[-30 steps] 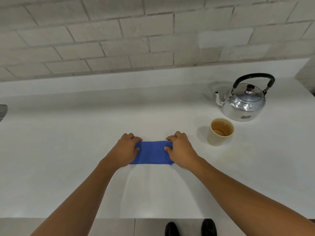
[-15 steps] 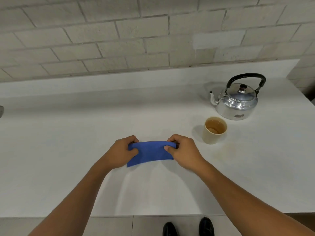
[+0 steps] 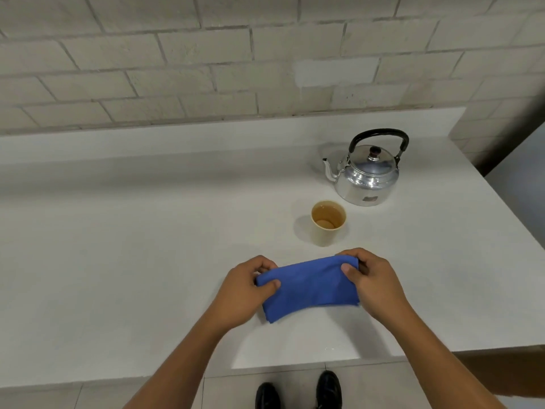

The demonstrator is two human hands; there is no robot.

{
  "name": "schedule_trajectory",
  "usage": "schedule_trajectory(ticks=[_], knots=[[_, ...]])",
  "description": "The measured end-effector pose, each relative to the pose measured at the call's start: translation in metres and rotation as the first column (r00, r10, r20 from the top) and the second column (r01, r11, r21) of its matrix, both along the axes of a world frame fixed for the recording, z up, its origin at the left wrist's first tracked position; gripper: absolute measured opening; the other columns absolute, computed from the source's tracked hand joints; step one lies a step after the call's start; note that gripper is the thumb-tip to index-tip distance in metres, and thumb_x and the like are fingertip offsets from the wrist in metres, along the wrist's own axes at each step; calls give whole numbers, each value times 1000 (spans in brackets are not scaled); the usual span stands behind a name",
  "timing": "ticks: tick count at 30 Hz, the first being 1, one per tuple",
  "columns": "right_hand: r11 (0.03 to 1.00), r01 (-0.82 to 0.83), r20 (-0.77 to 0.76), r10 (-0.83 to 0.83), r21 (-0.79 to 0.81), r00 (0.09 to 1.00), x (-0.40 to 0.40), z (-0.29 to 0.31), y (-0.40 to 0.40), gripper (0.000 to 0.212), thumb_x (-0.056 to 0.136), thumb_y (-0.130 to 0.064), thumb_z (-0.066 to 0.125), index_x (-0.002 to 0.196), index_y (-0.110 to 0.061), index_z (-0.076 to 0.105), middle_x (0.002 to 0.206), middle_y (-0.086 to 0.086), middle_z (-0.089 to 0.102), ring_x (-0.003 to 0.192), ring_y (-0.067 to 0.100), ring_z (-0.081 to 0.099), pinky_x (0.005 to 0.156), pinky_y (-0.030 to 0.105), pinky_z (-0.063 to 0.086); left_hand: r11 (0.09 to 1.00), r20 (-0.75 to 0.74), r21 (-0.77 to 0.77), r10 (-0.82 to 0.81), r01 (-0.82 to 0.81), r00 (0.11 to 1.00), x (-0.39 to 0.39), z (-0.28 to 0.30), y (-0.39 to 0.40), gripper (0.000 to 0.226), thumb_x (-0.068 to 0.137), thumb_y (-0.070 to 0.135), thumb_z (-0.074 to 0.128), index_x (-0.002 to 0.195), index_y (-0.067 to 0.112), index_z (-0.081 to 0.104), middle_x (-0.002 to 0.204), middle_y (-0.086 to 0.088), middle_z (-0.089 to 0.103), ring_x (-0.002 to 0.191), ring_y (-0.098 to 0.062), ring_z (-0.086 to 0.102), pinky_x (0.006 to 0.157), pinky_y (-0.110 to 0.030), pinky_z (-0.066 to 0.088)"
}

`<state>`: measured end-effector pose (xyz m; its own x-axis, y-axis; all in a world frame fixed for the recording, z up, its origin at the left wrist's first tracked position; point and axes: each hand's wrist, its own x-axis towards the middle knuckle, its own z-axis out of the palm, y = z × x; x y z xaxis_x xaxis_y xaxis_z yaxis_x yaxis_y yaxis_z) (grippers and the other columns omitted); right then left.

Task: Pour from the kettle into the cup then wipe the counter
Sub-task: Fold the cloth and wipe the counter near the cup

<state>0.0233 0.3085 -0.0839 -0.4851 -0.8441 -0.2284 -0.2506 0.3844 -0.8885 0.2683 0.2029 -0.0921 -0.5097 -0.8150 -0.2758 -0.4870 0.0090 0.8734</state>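
Observation:
A folded blue cloth [image 3: 309, 286] is held just above the white counter [image 3: 132, 261], its lower edge hanging down. My left hand [image 3: 241, 290] pinches its left end and my right hand [image 3: 374, 278] pinches its right end. Just beyond the cloth stands a tan paper cup [image 3: 328, 224] with brownish liquid in it. A shiny metal kettle [image 3: 367, 175] with a black handle stands upright behind the cup, spout pointing left.
A pale brick wall [image 3: 206, 69] with a low white upstand runs along the counter's back. The counter's right edge [image 3: 507, 208] drops off beside the kettle. The front edge lies near my body, with black shoes [image 3: 298, 394] on the tiled floor below.
Both hands have lifted the cloth off the counter, where it lay flat a second ago. It now hangs tilted between them, closer to the cup.

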Motion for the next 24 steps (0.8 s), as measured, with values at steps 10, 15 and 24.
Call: schedule_trajectory(ticks=[10, 15, 24], knots=[[989, 33, -179, -6, 146, 984, -70, -14, 45, 26, 94, -8, 59, 92, -32, 70, 91, -12, 73, 87, 1, 63, 66, 12, 42, 998, 34, 14, -54, 53, 998, -82, -29, 56, 13, 91, 15, 73, 94, 27, 72, 92, 8, 76, 63, 5, 64, 62, -11, 50], [986, 33, -242, 7, 161, 970, -91, -19, 50, 30, 92, -1, 61, 96, -31, 66, 93, -17, 67, 92, 6, 64, 68, 8, 41, 994, 45, -34, -100, 102, 994, -97, -29, 73, 9, 93, 19, 74, 99, 26, 74, 91, 11, 76, 66, -3, 71, 64, -11, 53], [989, 53, -652, 51, 139, 756, -71, -27, 58, 27, 90, -14, 65, 117, -9, 66, 105, 7, 58, 97, 24, 51, 76, 30, 47, 807, 248, -538, -124, 244, 961, -55, -43, 40, 28, 95, 26, 76, 122, 22, 72, 121, 7, 67, 110, -8, 60, 96, -23, 51]])
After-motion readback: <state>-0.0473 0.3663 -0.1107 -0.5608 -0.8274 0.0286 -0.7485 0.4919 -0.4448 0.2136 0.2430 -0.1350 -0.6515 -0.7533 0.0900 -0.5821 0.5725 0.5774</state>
